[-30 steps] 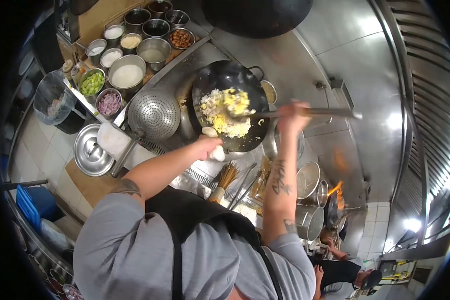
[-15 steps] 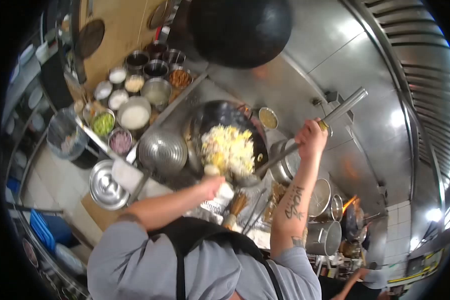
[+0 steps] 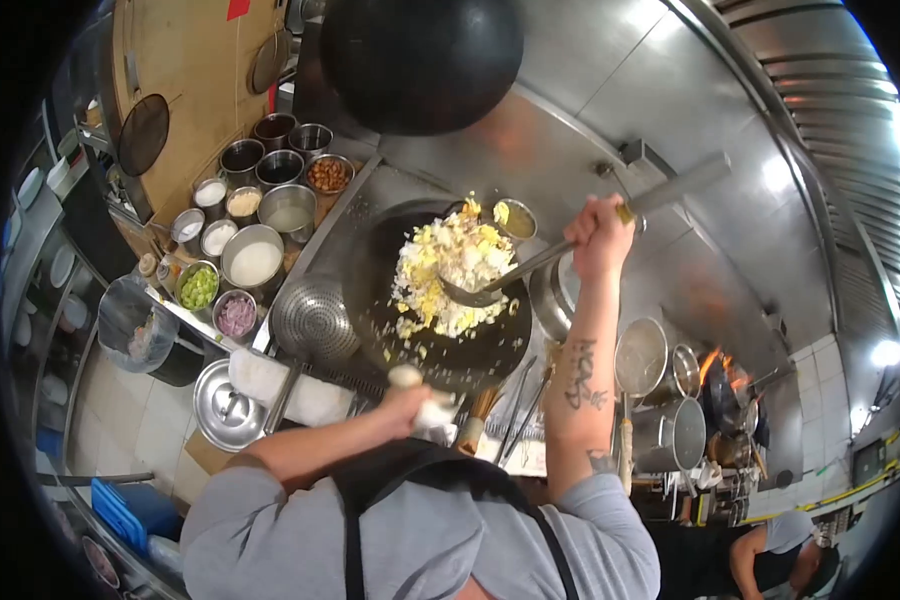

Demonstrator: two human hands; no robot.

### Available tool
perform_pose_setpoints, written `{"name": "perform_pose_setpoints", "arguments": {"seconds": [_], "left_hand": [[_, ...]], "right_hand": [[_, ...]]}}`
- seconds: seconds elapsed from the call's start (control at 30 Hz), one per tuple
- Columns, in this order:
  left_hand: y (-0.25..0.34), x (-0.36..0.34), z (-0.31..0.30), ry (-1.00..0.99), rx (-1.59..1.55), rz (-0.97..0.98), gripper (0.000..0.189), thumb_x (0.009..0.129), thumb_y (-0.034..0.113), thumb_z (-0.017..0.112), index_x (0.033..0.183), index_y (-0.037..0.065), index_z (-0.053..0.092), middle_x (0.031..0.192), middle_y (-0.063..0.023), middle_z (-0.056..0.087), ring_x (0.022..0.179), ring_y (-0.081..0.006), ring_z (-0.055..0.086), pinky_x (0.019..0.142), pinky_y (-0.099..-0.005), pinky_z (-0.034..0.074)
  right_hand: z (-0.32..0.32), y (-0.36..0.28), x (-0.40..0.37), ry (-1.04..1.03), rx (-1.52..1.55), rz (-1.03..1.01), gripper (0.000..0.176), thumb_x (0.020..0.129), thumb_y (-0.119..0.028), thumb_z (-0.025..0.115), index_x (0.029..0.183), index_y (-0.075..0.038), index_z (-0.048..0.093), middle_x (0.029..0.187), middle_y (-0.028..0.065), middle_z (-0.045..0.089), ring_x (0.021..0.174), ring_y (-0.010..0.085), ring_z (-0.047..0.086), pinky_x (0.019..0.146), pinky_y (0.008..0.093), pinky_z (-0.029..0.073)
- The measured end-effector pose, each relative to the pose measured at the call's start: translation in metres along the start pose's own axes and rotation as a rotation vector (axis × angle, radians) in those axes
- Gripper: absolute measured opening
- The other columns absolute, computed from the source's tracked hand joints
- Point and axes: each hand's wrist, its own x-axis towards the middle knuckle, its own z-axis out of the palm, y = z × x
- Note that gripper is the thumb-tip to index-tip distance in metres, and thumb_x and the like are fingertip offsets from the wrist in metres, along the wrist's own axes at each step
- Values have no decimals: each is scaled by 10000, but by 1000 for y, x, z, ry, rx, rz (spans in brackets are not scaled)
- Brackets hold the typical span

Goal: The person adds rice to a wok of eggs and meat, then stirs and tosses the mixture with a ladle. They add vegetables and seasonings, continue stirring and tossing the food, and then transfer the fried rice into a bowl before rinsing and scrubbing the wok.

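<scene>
A dark wok (image 3: 370, 300) sits in front of me with rice and yellow egg pieces (image 3: 445, 265) heaped toward its far side, some bits in the air or scattered near its rim. My left hand (image 3: 405, 408) is closed round the wok's handle, with a pale cloth (image 3: 435, 412) beside it. My right hand (image 3: 602, 232) grips the long metal shaft of a ladle (image 3: 480, 297), whose bowl is against the rice mixture.
Seasoning and ingredient containers (image 3: 253, 256) stand at the left, near a perforated strainer (image 3: 315, 318) and a metal bowl (image 3: 228, 402). Pots (image 3: 670, 435) and a flaming wok (image 3: 725, 395) are at the right. A co-worker (image 3: 770, 550) is at lower right. A large black wok (image 3: 420, 65) is beyond.
The rice mixture has been thrown up and spread, and the wok has shifted. The ladle bowl has moved from the near rim into the rice. My left hand is slightly lower and farther left.
</scene>
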Motion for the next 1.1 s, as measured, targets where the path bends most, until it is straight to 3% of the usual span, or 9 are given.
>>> {"name": "perform_pose_setpoints", "arguments": {"seconds": [0.13,0.27,0.33,0.47,0.53,0.7,0.87,1.07,1.1], "left_hand": [[49,91,20,-116,-107,-114,188,893,131,493,997,-22,527,882,-171,653,813,-327,678,770,-479,574],[45,51,0,-182,-15,-157,277,841,40,520,1082,-80,587,1023,-224,655,886,-335,674,824,-468,566],[4,28,-15,-170,75,39,320,824,-10,515,1124,-114,554,1121,-236,629,987,-342,652,873,-448,556],[13,14,3,-169,42,26,301,857,44,469,1133,-73,452,1183,-261,583,1072,-379,608,903,-482,535],[35,56,11,-5,84,4,287,909,138,465,1158,-5,470,1069,-196,596,1033,-365,615,910,-514,511],[68,103,-2,-54,187,-62,280,912,208,536,1163,91,494,1094,-127,614,1038,-311,617,841,-472,534],[67,33,-54,-68,-121,-56,417,882,217,568,1260,59,493,1222,-154,581,1109,-330,585,925,-474,489],[65,-57,-128,-46,-239,76,517,874,145,544,1353,14,403,1320,-194,508,1177,-352,543,1018,-488,435],[66,-53,-127,-27,-218,66,506,872,141,547,1344,17,413,1306,-189,518,1166,-349,549,1010,-485,442]], "right_hand": [[16,41,-2,215,-296,96,200,834,-54,546,673,-107,439,509,-18,381,378,108,377,364,288,346],[-18,97,-5,165,-228,-40,176,821,-45,567,707,-109,448,523,-15,401,385,108,390,366,288,355],[-22,70,8,108,9,41,186,816,-54,589,696,-108,456,535,-13,421,393,105,404,369,283,343],[-3,13,38,279,-166,-279,214,764,-81,641,603,-40,507,530,0,494,477,78,445,447,285,366],[11,-16,42,239,-162,-279,216,759,-81,644,601,-28,507,543,-5,504,495,73,447,462,283,371],[15,22,51,170,-282,-431,201,763,-74,624,612,-16,505,543,8,484,531,85,451,491,307,388],[-48,151,23,190,-457,-184,180,763,-71,632,617,-28,536,563,30,519,563,99,506,522,313,425],[-98,45,50,383,-88,-152,241,795,-99,657,591,-53,537,525,-14,500,434,84,466,408,288,359],[-97,60,49,497,-266,-196,272,798,-82,639,560,-59,508,514,-11,489,435,92,467,407,294,351]]}}
